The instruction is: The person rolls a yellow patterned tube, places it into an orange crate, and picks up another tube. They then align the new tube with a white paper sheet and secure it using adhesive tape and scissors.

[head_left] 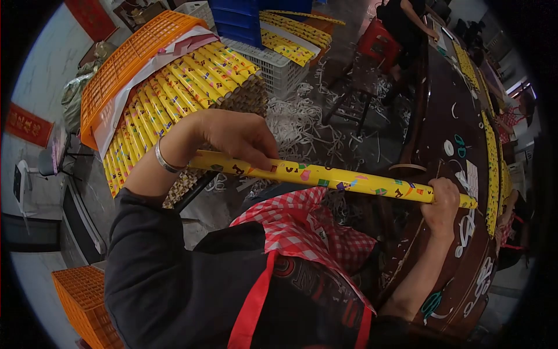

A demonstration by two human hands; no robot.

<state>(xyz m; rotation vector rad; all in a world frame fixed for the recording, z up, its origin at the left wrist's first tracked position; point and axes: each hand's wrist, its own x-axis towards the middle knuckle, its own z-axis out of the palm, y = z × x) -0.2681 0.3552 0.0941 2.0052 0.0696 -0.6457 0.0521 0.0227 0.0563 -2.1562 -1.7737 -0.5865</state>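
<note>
A long yellow roll (349, 180) with colourful printed letters and shapes, probably wrapping paper, stretches across in front of my body. My left hand (235, 135), a bracelet on its wrist, grips the roll from above near its left end, with the fingers bent down onto it. Close to the other end, my right hand (440, 203) is wrapped round the roll, and a short tip sticks out past the fist. Beyond my left arm, many similar yellow rolls (168, 93) lie stacked, their ends facing out, in an orange crate (136, 64).
At right is a dark table (444, 122) with scissors (431, 303), white strips and more yellow rolls. White scraps (296, 125) litter the floor beside a stool (357, 81). A grey crate (273, 70) and blue bin (235, 20) stand behind. Other people work along the table.
</note>
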